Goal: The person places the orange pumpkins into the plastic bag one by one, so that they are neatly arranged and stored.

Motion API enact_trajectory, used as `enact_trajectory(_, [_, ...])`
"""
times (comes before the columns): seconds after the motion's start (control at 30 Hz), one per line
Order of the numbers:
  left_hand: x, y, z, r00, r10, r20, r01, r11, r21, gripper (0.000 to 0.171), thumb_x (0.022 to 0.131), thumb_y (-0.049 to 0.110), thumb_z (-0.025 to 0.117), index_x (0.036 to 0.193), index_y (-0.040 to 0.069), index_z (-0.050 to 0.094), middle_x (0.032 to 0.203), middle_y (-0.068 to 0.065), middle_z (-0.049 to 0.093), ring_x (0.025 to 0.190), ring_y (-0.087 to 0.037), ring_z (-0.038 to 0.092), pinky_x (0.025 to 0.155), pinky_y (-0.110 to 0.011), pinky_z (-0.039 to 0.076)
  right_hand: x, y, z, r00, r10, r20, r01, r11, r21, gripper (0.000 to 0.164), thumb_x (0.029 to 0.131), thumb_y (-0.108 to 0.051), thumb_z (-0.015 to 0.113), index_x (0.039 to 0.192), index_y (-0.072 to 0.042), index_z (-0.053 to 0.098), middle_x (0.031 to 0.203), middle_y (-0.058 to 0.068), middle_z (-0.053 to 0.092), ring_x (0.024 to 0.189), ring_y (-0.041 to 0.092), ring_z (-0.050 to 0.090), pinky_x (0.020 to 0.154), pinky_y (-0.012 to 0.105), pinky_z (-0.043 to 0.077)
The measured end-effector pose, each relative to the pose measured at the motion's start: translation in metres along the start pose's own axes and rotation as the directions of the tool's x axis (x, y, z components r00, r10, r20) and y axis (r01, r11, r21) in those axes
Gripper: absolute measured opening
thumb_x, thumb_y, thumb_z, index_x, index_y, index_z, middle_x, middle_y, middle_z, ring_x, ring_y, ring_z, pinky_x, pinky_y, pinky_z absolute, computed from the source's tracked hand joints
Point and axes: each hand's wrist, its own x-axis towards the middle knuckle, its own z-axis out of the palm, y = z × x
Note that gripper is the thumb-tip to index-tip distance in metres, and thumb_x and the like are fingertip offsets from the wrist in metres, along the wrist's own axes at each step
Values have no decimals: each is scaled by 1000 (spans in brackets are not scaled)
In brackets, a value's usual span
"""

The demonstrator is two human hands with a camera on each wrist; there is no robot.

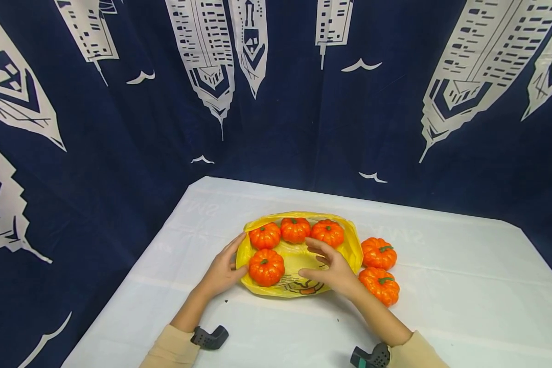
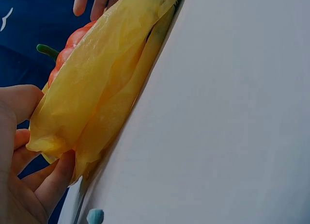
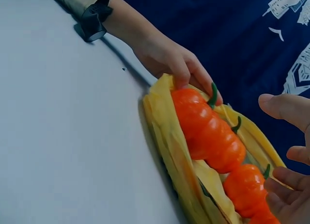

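A yellow plastic bag (image 1: 299, 295) lies open-mouthed on the table, with several small orange pumpkins inside it. One pumpkin (image 1: 267, 267) sits at the near left of the bag, and the others line its far side, among them a middle pumpkin (image 1: 296, 230). At the bag's left end my left hand (image 1: 223, 268) holds the rim, thumb on the inner side near a pumpkin and fingers outside. My right hand (image 1: 333, 271) hovers over the bag's right part, its fingers spread and nothing between them. In the right wrist view, green stems (image 3: 212, 95) top the pumpkins.
Two more pumpkins, a rear one (image 1: 379, 253) and a front one (image 1: 380, 286), rest on the table just right of the bag. A white cloth covers the table (image 1: 464, 286). Behind it hangs a dark blue curtain (image 1: 294, 133) with white building prints.
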Motion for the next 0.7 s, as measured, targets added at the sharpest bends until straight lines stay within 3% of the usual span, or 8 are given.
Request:
enact_trajectory(0.23, [0, 0, 0, 1000, -3, 2, 3, 1000, 2, 80, 83, -4, 62, 154, 11, 29, 159, -14, 24, 131, -39, 43, 83, -27, 57, -8, -4, -18, 999, 3, -41, -3, 1000, -2, 72, 80, -12, 80, 142, 2, 45, 143, 22, 47, 132, 39, 42, 111, 54, 32])
enact_trajectory(0.4, [0, 0, 0, 1000, 3, 3, -3, 1000, -1, 80, 83, -5, 61, 154, 10, 29, 159, -14, 24, 131, -40, 43, 83, -27, 57, -12, -8, -36, 998, -4, -57, 0, 998, -58, 71, 81, -14, 79, 142, 2, 45, 141, 21, 49, 130, 36, 45, 112, 50, 34])
enact_trajectory(0.47, [0, 0, 0, 1000, 4, 3, -4, 1000, -3, 80, 83, -5, 61, 154, 10, 29, 159, -15, 23, 131, -40, 43, 82, -27, 57, -13, -9, -44, 998, -11, -65, 5, 996, -90, 71, 82, -15, 79, 142, 3, 45, 141, 21, 49, 130, 34, 45, 111, 44, 36])
enact_trajectory(0.7, [0, 0, 1, 1000, 4, 3, -4, 1000, -7, 81, 83, -5, 61, 154, 10, 28, 159, -14, 23, 132, -40, 42, 82, -26, 57, -18, -7, -67, 995, -5, -100, -9, 990, -140, 69, 84, -17, 77, 142, 4, 44, 141, 21, 49, 129, 33, 45, 100, 9, 37])
